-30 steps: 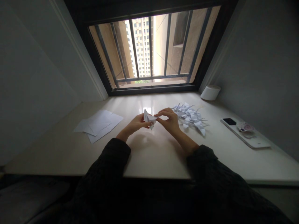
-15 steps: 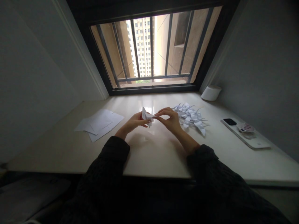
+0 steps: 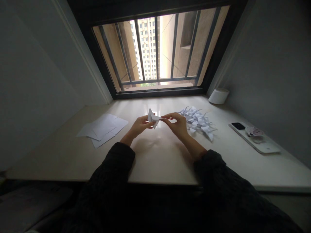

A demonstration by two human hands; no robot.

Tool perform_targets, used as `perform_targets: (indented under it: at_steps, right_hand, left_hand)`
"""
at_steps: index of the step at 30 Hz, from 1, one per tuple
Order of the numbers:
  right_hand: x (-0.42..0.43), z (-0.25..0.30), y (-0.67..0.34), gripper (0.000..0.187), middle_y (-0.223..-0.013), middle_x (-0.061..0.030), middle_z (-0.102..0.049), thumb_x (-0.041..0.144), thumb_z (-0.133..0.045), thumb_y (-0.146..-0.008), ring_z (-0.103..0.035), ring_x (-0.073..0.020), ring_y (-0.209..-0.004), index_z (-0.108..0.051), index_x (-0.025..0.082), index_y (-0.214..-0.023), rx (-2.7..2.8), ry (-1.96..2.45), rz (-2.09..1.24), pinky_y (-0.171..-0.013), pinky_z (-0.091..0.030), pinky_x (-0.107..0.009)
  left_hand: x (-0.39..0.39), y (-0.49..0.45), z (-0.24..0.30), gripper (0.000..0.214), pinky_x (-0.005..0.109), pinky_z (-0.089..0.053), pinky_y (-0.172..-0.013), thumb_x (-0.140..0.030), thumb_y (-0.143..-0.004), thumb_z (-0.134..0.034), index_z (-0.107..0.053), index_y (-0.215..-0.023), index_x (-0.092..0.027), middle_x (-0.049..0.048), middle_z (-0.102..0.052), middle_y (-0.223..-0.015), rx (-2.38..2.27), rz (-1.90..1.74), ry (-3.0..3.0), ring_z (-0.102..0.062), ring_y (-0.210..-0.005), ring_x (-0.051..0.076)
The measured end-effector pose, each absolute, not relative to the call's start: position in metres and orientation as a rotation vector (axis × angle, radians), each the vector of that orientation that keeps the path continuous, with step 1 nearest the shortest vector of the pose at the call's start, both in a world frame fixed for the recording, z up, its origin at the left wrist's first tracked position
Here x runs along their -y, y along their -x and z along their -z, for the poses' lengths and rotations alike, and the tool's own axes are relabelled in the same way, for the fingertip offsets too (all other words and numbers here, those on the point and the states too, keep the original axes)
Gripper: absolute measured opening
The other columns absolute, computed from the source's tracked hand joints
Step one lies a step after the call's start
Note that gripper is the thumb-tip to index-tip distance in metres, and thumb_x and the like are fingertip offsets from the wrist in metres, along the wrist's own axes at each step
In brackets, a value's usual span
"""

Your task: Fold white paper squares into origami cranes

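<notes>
A white folded paper crane (image 3: 152, 117) is held above the middle of the sill between both hands. My left hand (image 3: 139, 127) is closed on its left part, thumb in front and fingers partly hidden behind the paper. With thumb and fingertips, my right hand (image 3: 177, 123) pinches the thin point on the crane's right side. Just beyond the right hand lies a heap of similar white paper cranes (image 3: 198, 120). Left of the left hand, loose white paper sheets (image 3: 104, 127) lie overlapping.
A white phone (image 3: 255, 139) with a round grip on its back lies at the right. In the far right corner stands a white cylindrical object (image 3: 218, 96). The pale sill (image 3: 160, 161) runs back to a dark-framed window (image 3: 157, 94) with bars outside.
The crane is turned slightly in the fingers, and the left fingers have shifted on it. My right hand keeps its pinch on the point. The view has moved a little.
</notes>
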State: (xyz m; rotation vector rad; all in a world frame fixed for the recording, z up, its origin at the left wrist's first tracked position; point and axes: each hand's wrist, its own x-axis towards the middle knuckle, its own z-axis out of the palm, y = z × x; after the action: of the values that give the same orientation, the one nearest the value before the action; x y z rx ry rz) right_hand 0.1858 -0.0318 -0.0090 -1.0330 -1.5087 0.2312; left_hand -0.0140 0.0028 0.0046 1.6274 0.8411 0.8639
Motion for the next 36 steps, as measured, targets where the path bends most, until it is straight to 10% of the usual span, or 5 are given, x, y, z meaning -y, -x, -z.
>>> perform_targets:
  at_steps: [12, 17, 36]
  right_hand:
    - [0.036, 0.01, -0.185, 0.008, -0.086, -0.0012, -0.073, 0.03, -0.066, -0.078, -0.066, -0.0188, -0.078, -0.069, 0.025, -0.075, 1.522, 1.081, -0.158, -0.064, -0.051, -0.031]
    - [0.033, 0.011, -0.181, 0.031, -0.111, -0.0052, -0.068, 0.036, -0.072, -0.073, -0.068, -0.0169, -0.074, -0.067, 0.025, -0.101, 1.619, 0.952, -0.421, -0.068, -0.055, -0.033]
    - [0.032, 0.019, -0.174, 0.02, -0.091, -0.003, -0.072, 0.03, -0.07, -0.076, -0.065, -0.017, -0.077, -0.073, 0.028, -0.096, 1.554, 0.942, -0.386, -0.063, -0.052, -0.03]
  left_hand:
    - [-0.007, 0.011, 0.006, 0.06, 0.029, -0.053, -0.067, -0.038, -0.069, -0.073, -0.058, -0.123, -0.015, 0.0096, -0.071, -0.096, -0.908, -0.952, -1.627, -0.066, -0.085, 0.02]
    - [-0.008, 0.012, 0.009, 0.059, 0.027, -0.053, -0.063, -0.04, -0.07, -0.072, -0.059, -0.122, -0.015, 0.0095, -0.071, -0.093, -0.953, -0.989, -1.654, -0.067, -0.081, 0.02]
    - [-0.001, 0.007, 0.007, 0.047, 0.024, -0.05, -0.06, -0.044, -0.073, -0.067, -0.066, -0.109, -0.015, 0.0066, -0.071, -0.085, -0.965, -0.946, -1.784, -0.065, -0.074, 0.017]
